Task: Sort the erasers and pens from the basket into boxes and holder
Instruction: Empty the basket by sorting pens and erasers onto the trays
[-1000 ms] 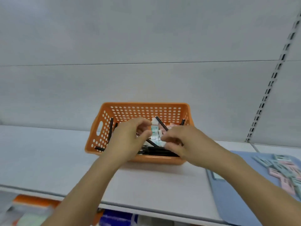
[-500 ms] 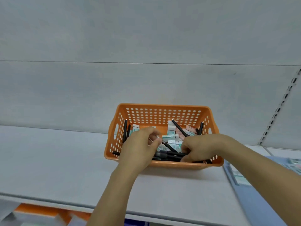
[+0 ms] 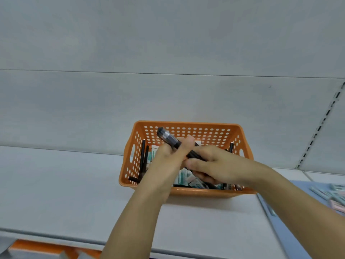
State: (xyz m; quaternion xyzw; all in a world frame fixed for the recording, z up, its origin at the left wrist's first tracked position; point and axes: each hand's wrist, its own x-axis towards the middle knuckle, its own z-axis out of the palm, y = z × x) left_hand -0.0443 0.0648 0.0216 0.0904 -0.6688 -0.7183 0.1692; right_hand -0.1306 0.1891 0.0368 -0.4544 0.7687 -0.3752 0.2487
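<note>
We see an orange perforated basket (image 3: 186,128) standing on a pale grey shelf (image 3: 56,184), close against the grey back panel (image 3: 168,43). Both of the person's hands are over the basket. The left hand (image 3: 168,161) is curled around a bunch of black pens (image 3: 168,138), whose capped ends stick up and to the left past its thumb and fingers, above the basket's far wall. The right hand (image 3: 218,166) reaches in from the right with its fingers bent around the lower part of the same bunch, so that the two hands meet in the middle; how many pens the bunch holds we cannot tell, as it is blurred. Inside the basket, two more black pens (image 3: 142,159) lean upright against the left wall, another black pen (image 3: 231,146) stands by the right wall, and one lies along the near left corner. Under the hands lie small wrapped erasers (image 3: 183,177) in green and white sleeves, heaped on the basket floor. At the right edge a blue tray (image 3: 291,230) lies on the shelf, touching or just beside the basket's near right corner, with more pale green and pink erasers (image 3: 336,195) spread on it. Along the bottom left, below the shelf edge, something orange (image 3: 37,247) shows, too blurred to name.
</note>
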